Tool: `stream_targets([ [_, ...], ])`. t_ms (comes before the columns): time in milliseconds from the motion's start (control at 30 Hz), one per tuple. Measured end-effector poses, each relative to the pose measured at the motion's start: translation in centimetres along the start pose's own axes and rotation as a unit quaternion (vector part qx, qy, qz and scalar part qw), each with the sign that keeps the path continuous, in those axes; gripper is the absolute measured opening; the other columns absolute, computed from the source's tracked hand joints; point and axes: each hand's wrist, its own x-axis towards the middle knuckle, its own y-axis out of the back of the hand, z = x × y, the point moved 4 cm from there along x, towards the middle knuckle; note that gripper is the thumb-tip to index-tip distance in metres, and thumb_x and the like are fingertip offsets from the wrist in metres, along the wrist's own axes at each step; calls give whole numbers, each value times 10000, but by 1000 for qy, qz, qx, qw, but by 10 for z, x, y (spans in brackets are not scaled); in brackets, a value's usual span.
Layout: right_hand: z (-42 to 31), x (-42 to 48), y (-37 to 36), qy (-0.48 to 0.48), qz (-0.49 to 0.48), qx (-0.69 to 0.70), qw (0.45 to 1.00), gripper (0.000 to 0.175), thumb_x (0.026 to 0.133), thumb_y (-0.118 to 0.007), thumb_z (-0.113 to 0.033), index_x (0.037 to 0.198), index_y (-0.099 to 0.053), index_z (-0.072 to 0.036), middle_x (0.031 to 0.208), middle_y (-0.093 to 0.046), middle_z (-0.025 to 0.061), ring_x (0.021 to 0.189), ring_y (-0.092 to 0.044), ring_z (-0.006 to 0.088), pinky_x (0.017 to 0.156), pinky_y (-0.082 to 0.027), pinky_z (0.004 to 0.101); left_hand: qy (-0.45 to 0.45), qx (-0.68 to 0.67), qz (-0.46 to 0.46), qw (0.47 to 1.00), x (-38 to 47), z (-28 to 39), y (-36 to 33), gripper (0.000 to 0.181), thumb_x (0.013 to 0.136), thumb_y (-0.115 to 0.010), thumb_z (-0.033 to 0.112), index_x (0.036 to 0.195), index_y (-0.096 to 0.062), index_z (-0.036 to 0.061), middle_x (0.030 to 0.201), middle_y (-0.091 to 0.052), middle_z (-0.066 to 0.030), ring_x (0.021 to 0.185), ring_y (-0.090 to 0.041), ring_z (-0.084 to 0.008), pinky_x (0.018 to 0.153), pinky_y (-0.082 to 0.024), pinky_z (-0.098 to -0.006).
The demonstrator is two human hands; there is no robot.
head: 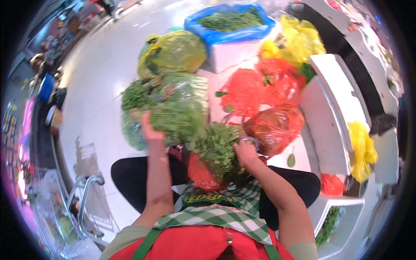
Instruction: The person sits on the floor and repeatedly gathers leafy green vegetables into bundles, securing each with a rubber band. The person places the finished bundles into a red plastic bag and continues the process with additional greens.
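My right hand grips the stem end of a leafy green herb bunch, beside a roll of purple-edged tape. The bunch lies above my lap, partly over a red plastic bag. My left hand is blurred, at the left edge of a pile of greens on clear plastic; whether it holds any of them cannot be told. A brownish-red filled plastic bag sits just beyond my right hand, with lighter red bags behind it.
A blue-lined box of greens stands at the far side, with a yellow bag of vegetables left of it. White foam boxes and yellow bags are on the right. A metal cart stands at lower left.
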Motion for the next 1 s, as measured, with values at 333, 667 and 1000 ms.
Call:
stream_targets([
  [333,44,28,22,4,-68,163,984,581,679,-761,-241,1185,-586,-15,1071,-663,251,1027,-642,377,889,-517,437,32,402,-319,858,-48,51,-112,430,770,-771,89,1154,-591,20,959,-685,-76,807,-662,-171,760,-528,-310],
  [667,-12,-28,161,105,-31,758,643,571,806,-763,-182,1288,-495,-36,976,-596,-1,825,-544,76,691,-443,232,74,511,-427,742,-143,-59,-136,980,669,-748,58,1498,-229,13,1211,-606,-183,1091,-618,-286,949,-482,-366],
  [1000,-13,-24,144,-5,27,854,520,267,828,-681,-106,1078,-596,-66,861,-622,-11,601,-509,61,473,-319,215,-42,628,-422,653,-163,-61,-139,1045,652,-855,218,1472,-227,54,1176,-607,-241,1087,-618,-359,935,-479,-405],
])
